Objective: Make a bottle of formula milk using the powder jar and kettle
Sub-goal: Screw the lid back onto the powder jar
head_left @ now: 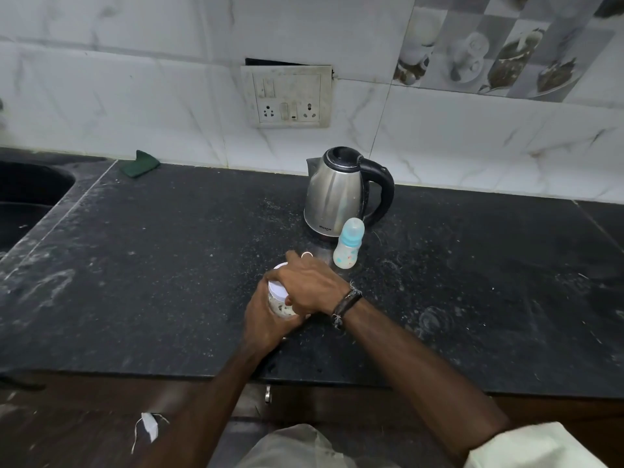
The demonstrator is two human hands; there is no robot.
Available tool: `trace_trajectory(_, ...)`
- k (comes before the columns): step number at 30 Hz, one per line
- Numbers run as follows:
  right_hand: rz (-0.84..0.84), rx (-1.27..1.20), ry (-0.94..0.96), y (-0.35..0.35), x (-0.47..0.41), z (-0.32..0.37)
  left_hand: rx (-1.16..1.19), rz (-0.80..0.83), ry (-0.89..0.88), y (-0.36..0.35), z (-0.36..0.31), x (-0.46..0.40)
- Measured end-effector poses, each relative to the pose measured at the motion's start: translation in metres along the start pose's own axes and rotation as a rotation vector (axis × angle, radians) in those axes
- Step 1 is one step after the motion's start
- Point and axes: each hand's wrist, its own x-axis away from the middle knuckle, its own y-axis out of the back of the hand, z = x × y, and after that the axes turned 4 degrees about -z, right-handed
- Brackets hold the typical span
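Observation:
A small clear powder jar (279, 304) with a white lid (277, 289) stands on the black counter (169, 265), near its front edge. My left hand (265, 320) wraps around the jar's body from the near side. My right hand (309, 285) lies over the lid and grips it from above. A baby bottle (348, 244) with a pale blue cap stands upright just beyond my hands, to the right. Behind it sits a steel kettle (337, 192) with a black handle facing right and its lid down.
A dark sink (27, 190) is set into the counter at the far left. A green cloth (143, 163) lies against the tiled wall. A socket panel (288, 96) is on the wall above the kettle.

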Motion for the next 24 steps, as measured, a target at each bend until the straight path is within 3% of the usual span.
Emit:
trace_trajectory(5, -0.15, 0.081, -0.087, -0.003, -0.006, 0.002, -0.008, -0.078, -0.024, 0.003, -0.002, 0.002)
trace_trajectory(11, -0.264, 0.094, -0.272, -0.011, -0.012, 0.017, -0.011, -0.062, -0.024, 0.004, -0.007, 0.004)
trace_trajectory(17, -0.228, 0.174, -0.362, -0.017, -0.027, 0.026, -0.062, -0.04, -0.037, 0.004, -0.021, 0.003)
trace_trajectory(24, -0.166, 0.229, -0.292, -0.009, -0.028, -0.001, -0.088, -0.022, -0.103, 0.001, -0.009, -0.004)
